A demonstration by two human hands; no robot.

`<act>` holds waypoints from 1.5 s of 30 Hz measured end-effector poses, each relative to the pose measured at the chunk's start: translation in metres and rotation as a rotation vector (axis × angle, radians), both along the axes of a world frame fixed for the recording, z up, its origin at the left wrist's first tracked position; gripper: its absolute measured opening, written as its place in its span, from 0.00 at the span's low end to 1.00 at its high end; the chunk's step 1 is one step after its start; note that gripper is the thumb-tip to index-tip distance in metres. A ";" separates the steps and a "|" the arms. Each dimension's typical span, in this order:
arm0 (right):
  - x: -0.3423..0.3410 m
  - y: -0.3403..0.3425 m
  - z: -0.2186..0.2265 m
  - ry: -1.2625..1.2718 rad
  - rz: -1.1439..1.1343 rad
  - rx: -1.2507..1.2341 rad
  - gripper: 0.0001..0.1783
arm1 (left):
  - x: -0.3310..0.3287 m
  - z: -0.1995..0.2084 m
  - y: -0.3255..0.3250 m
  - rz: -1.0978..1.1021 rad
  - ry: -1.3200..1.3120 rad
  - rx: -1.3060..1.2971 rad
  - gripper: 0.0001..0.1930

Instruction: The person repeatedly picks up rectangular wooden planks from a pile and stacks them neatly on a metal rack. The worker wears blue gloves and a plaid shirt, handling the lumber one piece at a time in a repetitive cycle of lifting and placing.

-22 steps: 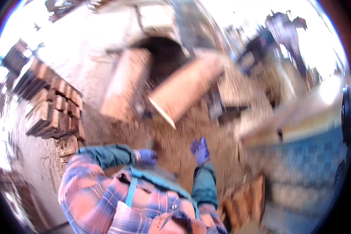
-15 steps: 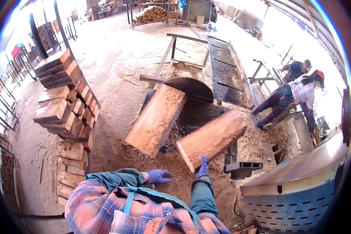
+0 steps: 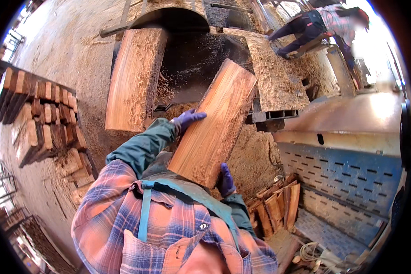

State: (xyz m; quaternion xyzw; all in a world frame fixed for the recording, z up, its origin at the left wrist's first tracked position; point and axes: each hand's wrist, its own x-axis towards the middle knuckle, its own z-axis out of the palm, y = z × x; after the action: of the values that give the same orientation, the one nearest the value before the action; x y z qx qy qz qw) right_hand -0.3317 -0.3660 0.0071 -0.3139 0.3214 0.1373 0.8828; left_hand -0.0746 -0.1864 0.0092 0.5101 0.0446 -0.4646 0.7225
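A thick sawn timber block (image 3: 214,123) with sawdust along its right side slants in front of me, its near end close to my apron. My left hand (image 3: 187,119), in a purple glove, grips its left edge, fingers lying over the top. At the near right corner my right hand (image 3: 226,181), gloved alike, holds the block with the thumb up; its other fingers are mostly hidden. A second timber block (image 3: 134,77) rests to the left on the dark saw table (image 3: 192,68). Behind it rises a large dark half-disc, like a circular saw blade (image 3: 169,20).
Stacked timber pieces (image 3: 45,118) stand at left. A slotted blue metal machine (image 3: 338,178) with a rounded cover is at right, beside upright offcuts (image 3: 278,205). A co-worker (image 3: 315,27) bends over at the far right. Sawdust (image 3: 278,73) covers the ground.
The right-hand block has been turned more lengthwise and drawn toward me. My left hand has moved from free air onto its left edge. My view has tipped downward.
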 end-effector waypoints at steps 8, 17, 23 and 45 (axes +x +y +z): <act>0.075 -0.003 0.018 -0.115 0.000 -0.070 0.37 | -0.040 0.039 0.009 0.315 -0.397 0.198 0.35; 0.169 0.121 0.049 -0.164 0.187 -0.063 0.32 | 0.006 0.048 0.175 0.576 -0.278 -0.048 0.34; 0.229 0.184 0.039 -0.169 0.223 -0.058 0.31 | 0.061 0.078 0.286 0.447 -0.820 0.675 0.37; 0.132 0.002 -0.073 0.329 0.657 -0.208 0.41 | -0.130 -0.036 0.217 0.745 0.509 -0.151 0.41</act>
State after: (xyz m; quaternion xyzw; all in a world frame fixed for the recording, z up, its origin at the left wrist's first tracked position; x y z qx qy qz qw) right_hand -0.1995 -0.3636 -0.0659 -0.4617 0.3531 0.4280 0.6920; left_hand -0.2042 0.0304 -0.0264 0.2747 0.3673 -0.2856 0.8414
